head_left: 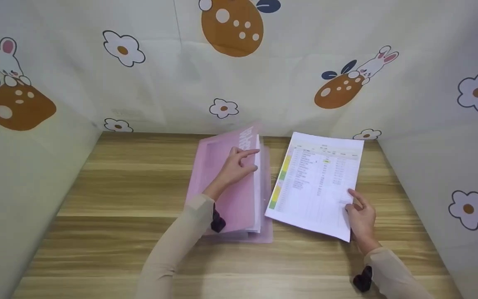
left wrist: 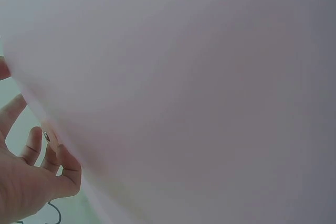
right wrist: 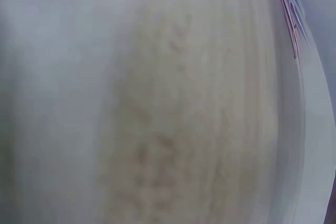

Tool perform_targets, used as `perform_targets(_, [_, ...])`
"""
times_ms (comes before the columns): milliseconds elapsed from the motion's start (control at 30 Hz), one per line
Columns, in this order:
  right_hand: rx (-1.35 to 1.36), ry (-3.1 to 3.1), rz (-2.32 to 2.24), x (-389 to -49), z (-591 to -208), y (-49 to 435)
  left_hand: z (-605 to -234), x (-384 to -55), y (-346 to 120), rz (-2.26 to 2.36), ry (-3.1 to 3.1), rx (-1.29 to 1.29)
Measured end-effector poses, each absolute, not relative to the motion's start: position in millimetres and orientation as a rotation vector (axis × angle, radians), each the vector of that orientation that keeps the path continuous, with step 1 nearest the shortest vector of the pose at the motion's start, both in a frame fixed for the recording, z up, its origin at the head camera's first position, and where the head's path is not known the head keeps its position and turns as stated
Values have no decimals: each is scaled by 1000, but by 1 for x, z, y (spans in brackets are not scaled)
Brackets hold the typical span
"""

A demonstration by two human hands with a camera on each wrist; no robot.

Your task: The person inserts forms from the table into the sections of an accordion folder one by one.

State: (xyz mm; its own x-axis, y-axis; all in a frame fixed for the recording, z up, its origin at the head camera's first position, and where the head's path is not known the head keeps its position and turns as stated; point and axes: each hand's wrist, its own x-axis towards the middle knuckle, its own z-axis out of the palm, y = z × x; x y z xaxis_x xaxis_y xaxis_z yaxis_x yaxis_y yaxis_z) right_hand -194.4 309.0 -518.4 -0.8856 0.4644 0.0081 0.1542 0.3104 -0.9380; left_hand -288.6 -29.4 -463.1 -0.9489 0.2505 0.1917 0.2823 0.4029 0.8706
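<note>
A pink translucent folder [head_left: 226, 199] with white pages [head_left: 257, 199] inside lies on the table, its cover over them. My left hand [head_left: 237, 166] is over the cover, thumb and index finger spread apart near its right edge. In the left wrist view, this hand [left wrist: 31, 171] has its fingertips along the edge of a pale sheet that fills most of the view. My right hand [head_left: 361, 214] pinches the lower right edge of a white printed sheet [head_left: 318, 187], tilted beside the folder. Coloured cells run down the sheet's left side.
The wood-grain table [head_left: 118, 199] is enclosed at the back and sides by pale fabric walls [head_left: 160, 83] with rabbit, fruit and flower prints. Black wrist devices [head_left: 218, 222] sit at both cuffs. The right wrist view is mostly blurred.
</note>
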Motion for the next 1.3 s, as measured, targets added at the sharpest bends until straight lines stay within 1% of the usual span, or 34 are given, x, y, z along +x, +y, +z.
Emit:
perform_targets(433, [-479,-2318,1634,-190,-522,298,-462,-288,-29,-1634,-2632,-450])
perform_targets(967, [-536,-2297,1829,-187,-523,276,-463,-288,-30,-1653,-2643,-434])
perform_targets(1300, [-482,-2245,1907,-183,-526,259,-462,-289,-30,-1621,-2645,-447])
